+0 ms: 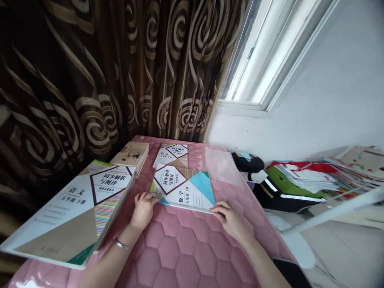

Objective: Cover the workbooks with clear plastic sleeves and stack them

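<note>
A workbook (192, 191) with a white, blue and striped cover lies sideways on the pink quilted surface, its print running from bottom to top. My left hand (144, 208), a silver bangle on its wrist, has its fingers at the book's near left corner. At the near right corner, my right hand (229, 218) grips the edge between thumb and fingers. Just behind lies a similar workbook (171, 155), partly covered by the first. Left of my left hand rests a larger-looking workbook (75, 212) with a brown triangle, on top of a stack.
A tan book (131, 155) tops another pile by the curtain (168, 72). A translucent sheet (222, 166) lies at the back right. Beyond the right edge are a black pouch (247, 161), a green bag (282, 182), papers (312, 178) and a white lamp-like stand (300, 246). A dark flat device (289, 272) sits near right.
</note>
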A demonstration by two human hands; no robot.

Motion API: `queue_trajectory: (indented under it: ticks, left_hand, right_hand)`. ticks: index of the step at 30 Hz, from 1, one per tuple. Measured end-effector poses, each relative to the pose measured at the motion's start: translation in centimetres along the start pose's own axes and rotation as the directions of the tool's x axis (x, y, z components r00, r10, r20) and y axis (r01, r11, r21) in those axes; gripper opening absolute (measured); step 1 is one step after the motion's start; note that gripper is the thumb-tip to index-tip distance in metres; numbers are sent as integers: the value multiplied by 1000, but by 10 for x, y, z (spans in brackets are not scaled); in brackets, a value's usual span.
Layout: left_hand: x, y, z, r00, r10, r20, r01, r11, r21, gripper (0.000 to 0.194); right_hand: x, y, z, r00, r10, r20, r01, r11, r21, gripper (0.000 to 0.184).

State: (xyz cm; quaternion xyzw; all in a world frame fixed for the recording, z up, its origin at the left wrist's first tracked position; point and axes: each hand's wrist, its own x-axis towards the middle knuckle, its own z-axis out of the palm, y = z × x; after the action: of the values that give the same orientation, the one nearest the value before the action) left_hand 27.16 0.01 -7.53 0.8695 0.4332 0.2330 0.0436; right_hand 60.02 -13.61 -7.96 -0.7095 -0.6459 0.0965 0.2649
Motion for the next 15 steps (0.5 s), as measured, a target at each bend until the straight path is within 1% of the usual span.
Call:
queue_trajectory:
  ticks: [3,5,7,9,11,13,15]
  left_hand:
    - [0,-1,4,1000,1,-7,-1,1000,-8,48]
    - [0,0,5,1000,5,-8,-5,1000,-14,47]
    - [0,0,5,1000,5,-8,-5,1000,-20,46]
    - [1,1,4,1000,0,-6,0,1000,-23,46]
    - [1,2,2,1000,-8,-3,8,1000,-25,46]
    - [1,3,0,1000,-11,2,11,999,-32,46]
    - [1,3,-1,1000,-10,9,10,999,-44,47]
  right_hand:
    - [8,-4,-15,992,55,112,-49,997,-59,26]
    - [23,-16,-22,982,85,166,-60,987,-149,23]
    - [45,-32,-23,977,104,188,-57,970,-238,23]
    - [72,-47,-18,975,111,190,-45,946,-321,28]
    - [101,-59,-9,974,132,181,-52,918,-394,35]
    - [128,-64,2,969,171,178,-80,900,-429,43]
    - [151,-64,13,957,216,192,-110,887,-448,49]
